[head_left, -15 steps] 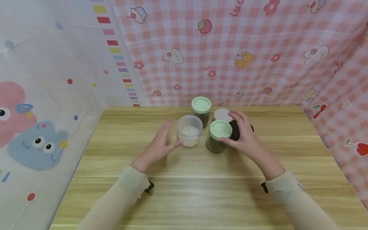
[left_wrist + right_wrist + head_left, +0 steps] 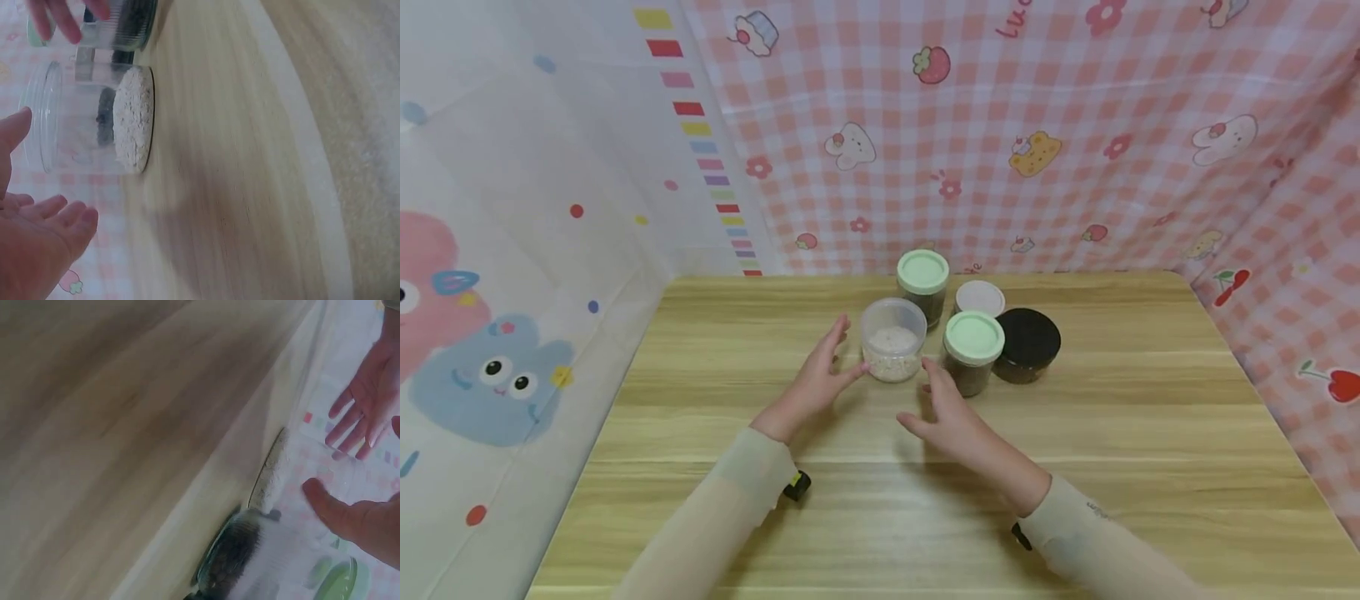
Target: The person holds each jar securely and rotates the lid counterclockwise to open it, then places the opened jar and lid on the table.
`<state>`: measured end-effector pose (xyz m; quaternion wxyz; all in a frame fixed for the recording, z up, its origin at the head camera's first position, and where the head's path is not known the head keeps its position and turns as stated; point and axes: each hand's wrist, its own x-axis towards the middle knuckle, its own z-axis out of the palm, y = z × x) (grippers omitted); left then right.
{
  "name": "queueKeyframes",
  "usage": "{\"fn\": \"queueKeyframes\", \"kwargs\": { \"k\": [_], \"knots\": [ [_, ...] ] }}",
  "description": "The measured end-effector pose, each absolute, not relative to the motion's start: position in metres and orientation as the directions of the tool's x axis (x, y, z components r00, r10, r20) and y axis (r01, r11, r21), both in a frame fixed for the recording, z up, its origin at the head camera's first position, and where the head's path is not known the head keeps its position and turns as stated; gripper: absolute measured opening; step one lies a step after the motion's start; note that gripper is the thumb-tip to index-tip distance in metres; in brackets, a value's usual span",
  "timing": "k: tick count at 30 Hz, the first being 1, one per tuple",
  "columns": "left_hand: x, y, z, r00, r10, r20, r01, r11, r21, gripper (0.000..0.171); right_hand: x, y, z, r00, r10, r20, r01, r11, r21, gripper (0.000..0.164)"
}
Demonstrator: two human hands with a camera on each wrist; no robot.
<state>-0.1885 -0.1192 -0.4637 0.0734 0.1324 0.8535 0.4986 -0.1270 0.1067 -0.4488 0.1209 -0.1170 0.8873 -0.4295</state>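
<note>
A clear jar [image 2: 895, 367] with a threaded neck stands upright, its lower part filled with white flakes [image 2: 133, 119]. To its left is my left hand [image 2: 811, 387], fingers spread and thumb close to the jar's wall. My right hand [image 2: 951, 421] is at the jar's front right, fingers apart and holding nothing. Just behind the right fingertips stands a jar with a pale green lid [image 2: 974, 335] and dark contents, partly covered by the hand. The left wrist view shows the left palm facing the clear jar.
A second green-lidded jar [image 2: 923, 271] stands behind the clear one. Right of it are a white-lidded container [image 2: 980, 297], partly hidden, and a wide jar with a black lid [image 2: 1030, 337]. Patterned cloth [image 2: 955, 108] hangs behind the wooden table [image 2: 880, 517].
My right hand has left the front green-lidded jar and the black-lidded jar and moved left and nearer me, toward the clear jar. The left hand has barely shifted.
</note>
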Motion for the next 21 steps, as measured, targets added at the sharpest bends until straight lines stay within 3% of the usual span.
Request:
{"fn": "queueKeyframes", "kwargs": {
  "k": [5, 21],
  "knots": [
    [-0.198, -0.120, -0.467, -0.946, 0.325, 0.005, 0.153, 0.430, 0.890, 0.084, -0.138, 0.096, -0.455, -0.932, -0.291, -0.218, -0.040, 0.677, -0.735, 0.098],
    [-0.224, -0.121, -0.465, -0.903, 0.428, -0.046, 0.159, 0.431, 0.888, 0.078, -0.169, 0.082, -0.467, -0.964, -0.203, -0.174, 0.031, 0.563, -0.826, 0.098]
  ]
}}
